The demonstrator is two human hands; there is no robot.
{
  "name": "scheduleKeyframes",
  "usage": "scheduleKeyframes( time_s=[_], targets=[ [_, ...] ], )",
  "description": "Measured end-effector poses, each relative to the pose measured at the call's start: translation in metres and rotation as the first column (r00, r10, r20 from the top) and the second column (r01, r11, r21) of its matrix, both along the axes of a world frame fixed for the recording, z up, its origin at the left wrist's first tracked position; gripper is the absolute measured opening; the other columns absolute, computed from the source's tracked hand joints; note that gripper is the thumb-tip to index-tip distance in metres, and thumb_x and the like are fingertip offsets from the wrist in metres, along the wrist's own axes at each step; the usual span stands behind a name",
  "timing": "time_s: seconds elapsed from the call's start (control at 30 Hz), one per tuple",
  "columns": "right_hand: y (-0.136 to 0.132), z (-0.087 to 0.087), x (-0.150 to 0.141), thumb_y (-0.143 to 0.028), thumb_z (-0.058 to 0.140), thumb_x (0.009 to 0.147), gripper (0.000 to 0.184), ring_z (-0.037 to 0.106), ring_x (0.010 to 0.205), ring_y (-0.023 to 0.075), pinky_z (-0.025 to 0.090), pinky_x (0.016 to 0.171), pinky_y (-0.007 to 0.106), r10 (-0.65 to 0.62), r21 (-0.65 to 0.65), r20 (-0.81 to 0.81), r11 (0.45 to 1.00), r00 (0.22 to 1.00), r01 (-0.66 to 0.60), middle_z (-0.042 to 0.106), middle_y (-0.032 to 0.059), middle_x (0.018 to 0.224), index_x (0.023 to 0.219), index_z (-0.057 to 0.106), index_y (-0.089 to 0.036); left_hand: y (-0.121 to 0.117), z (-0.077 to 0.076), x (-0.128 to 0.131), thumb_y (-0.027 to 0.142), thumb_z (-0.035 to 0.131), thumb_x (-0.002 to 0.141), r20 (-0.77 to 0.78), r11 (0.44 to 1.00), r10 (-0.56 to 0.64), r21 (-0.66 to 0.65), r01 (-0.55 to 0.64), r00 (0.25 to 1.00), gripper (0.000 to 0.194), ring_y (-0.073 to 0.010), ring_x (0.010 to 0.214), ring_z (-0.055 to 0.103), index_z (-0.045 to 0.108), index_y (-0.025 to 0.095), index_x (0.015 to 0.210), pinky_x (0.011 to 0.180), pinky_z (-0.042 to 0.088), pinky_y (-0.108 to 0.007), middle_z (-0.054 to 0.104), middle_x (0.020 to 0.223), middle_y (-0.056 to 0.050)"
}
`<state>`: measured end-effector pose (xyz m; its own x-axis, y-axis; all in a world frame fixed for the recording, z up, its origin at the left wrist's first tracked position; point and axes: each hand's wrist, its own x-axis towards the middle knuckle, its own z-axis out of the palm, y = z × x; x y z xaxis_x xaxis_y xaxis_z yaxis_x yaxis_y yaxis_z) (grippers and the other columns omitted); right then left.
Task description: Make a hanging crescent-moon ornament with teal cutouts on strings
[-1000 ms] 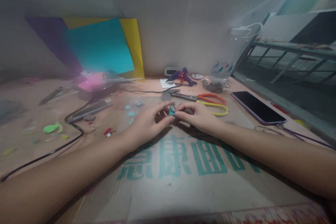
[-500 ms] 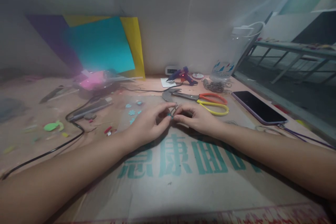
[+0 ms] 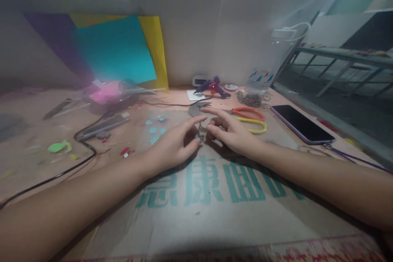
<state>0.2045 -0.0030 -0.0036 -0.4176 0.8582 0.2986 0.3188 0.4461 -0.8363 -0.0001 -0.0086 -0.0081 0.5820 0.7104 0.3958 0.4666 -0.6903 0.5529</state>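
Observation:
My left hand pinches a small thin loop with a teal bit on it, above the printed cardboard; fingers hide most of it. My right hand is just to the right of the loop, its index finger stretched out and its thumb apart from the piece. Behind the hands lies a pair of scissors with one orange and one yellow handle. Several light-blue flower and heart cutouts lie left of my left hand.
A purple glue gun with a red light rests at the back. A phone lies at the right edge, near a clear bottle. Coloured sheets lean on the wall; a black cable crosses the left side.
My right hand has let go of the small loop and drawn slightly right, its index finger extending. My left hand stays at the loop.

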Motion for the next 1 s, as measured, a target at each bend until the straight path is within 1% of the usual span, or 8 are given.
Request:
scheduleKeyframes(
  time_s=[0.17, 0.27, 0.33, 0.43, 0.6, 0.8, 0.9, 1.0],
  targets=[
    [-0.001, 0.004, -0.001, -0.029, 0.054, 0.09, 0.026, 0.057, 0.069, 0.0124, 0.043, 0.064, 0.025, -0.006, 0.067, 0.141, 0.998, 0.99, -0.003, 0.066, 0.0007, 0.082, 0.111, 0.065, -0.018, 0.0, -0.002, -0.001, 0.018, 0.048, 0.088, 0.009, 0.999, -0.038, 0.0, 0.038, 0.999, 0.05, -0.0144, 0.077, 0.059, 0.041, 0.023, 0.137, 0.072, 0.045, -0.027, 0.062, 0.086, -0.001],
    [-0.002, 0.005, -0.003, -0.029, 0.056, 0.088, 0.017, 0.057, 0.067, 0.0118, 0.043, 0.062, 0.023, -0.021, 0.047, 0.137, 0.999, 0.99, 0.015, 0.066, 0.0005, 0.078, 0.092, 0.066, -0.017, 0.0, -0.004, -0.001, 0.019, 0.05, 0.088, 0.018, 1.0, -0.03, -0.003, 0.03, 0.999, 0.047, -0.0144, 0.077, 0.059, 0.041, 0.023, 0.135, 0.071, 0.045, -0.026, 0.062, 0.086, -0.001],
    [-0.002, 0.005, -0.003, -0.031, 0.057, 0.088, 0.016, 0.055, 0.062, 0.0107, 0.042, 0.059, 0.022, -0.036, 0.023, 0.117, 0.999, 0.993, 0.033, 0.065, -0.0005, 0.074, 0.086, 0.064, -0.016, 0.001, -0.005, 0.0, 0.02, 0.05, 0.088, 0.018, 1.0, -0.025, -0.004, 0.026, 1.0, 0.048, -0.0142, 0.076, 0.059, 0.04, 0.023, 0.135, 0.071, 0.046, -0.026, 0.062, 0.085, 0.0],
    [-0.002, 0.004, -0.003, -0.036, 0.056, 0.089, 0.02, 0.055, 0.062, 0.0105, 0.041, 0.057, 0.022, -0.022, 0.014, 0.1, 1.0, 0.995, 0.02, 0.064, -0.0004, 0.077, 0.092, 0.062, -0.017, 0.001, -0.005, 0.0, 0.02, 0.052, 0.088, 0.045, 0.999, -0.021, -0.023, 0.022, 0.999, 0.048, -0.014, 0.077, 0.06, 0.04, 0.024, 0.135, 0.072, 0.047, -0.026, 0.062, 0.087, 0.0],
    [-0.001, 0.006, -0.003, -0.04, 0.059, 0.086, 0.025, 0.055, 0.063, 0.0116, 0.041, 0.057, 0.022, -0.01, 0.003, 0.138, 1.0, 0.99, 0.01, 0.064, 0.0, 0.078, 0.095, 0.063, -0.017, 0.005, -0.006, 0.001, 0.019, 0.056, 0.086, 0.133, 0.991, 0.002, -0.129, 0.015, 0.991, 0.048, -0.0131, 0.076, 0.061, 0.044, 0.023, 0.132, 0.072, 0.049, -0.026, 0.062, 0.085, 0.0],
    [-0.002, 0.006, -0.004, -0.036, 0.066, 0.081, 0.023, 0.054, 0.067, 0.0119, 0.041, 0.061, 0.023, -0.046, 0.105, 0.187, 0.994, 0.981, 0.027, 0.063, -0.0006, 0.077, 0.094, 0.065, -0.017, 0.006, -0.008, 0.002, 0.021, 0.058, 0.086, 0.174, 0.99, -0.009, -0.136, 0.033, 0.985, 0.043, -0.0123, 0.075, 0.06, 0.049, 0.023, 0.128, 0.071, 0.05, -0.024, 0.062, 0.086, -0.001],
    [-0.002, 0.006, -0.006, -0.028, 0.063, 0.083, 0.015, 0.054, 0.064, 0.0106, 0.041, 0.06, 0.022, -0.085, 0.104, 0.193, 0.992, 0.978, 0.065, 0.065, -0.0003, 0.077, 0.092, 0.066, -0.017, 0.007, -0.01, 0.003, 0.02, 0.057, 0.087, 0.215, 0.988, -0.015, -0.149, 0.048, 0.977, 0.041, -0.013, 0.08, 0.061, 0.05, 0.022, 0.127, 0.074, 0.051, -0.025, 0.063, 0.09, -0.002],
    [-0.003, 0.006, -0.006, -0.027, 0.06, 0.085, 0.014, 0.055, 0.061, 0.01, 0.042, 0.06, 0.023, -0.089, 0.074, 0.157, 0.994, 0.984, 0.078, 0.067, 0.0006, 0.077, 0.088, 0.067, -0.016, 0.009, -0.011, 0.002, 0.02, 0.057, 0.087, 0.235, 0.984, -0.01, -0.168, 0.051, 0.972, 0.042, -0.013, 0.082, 0.062, 0.049, 0.021, 0.129, 0.075, 0.052, -0.025, 0.064, 0.091, -0.002]
  ],
)
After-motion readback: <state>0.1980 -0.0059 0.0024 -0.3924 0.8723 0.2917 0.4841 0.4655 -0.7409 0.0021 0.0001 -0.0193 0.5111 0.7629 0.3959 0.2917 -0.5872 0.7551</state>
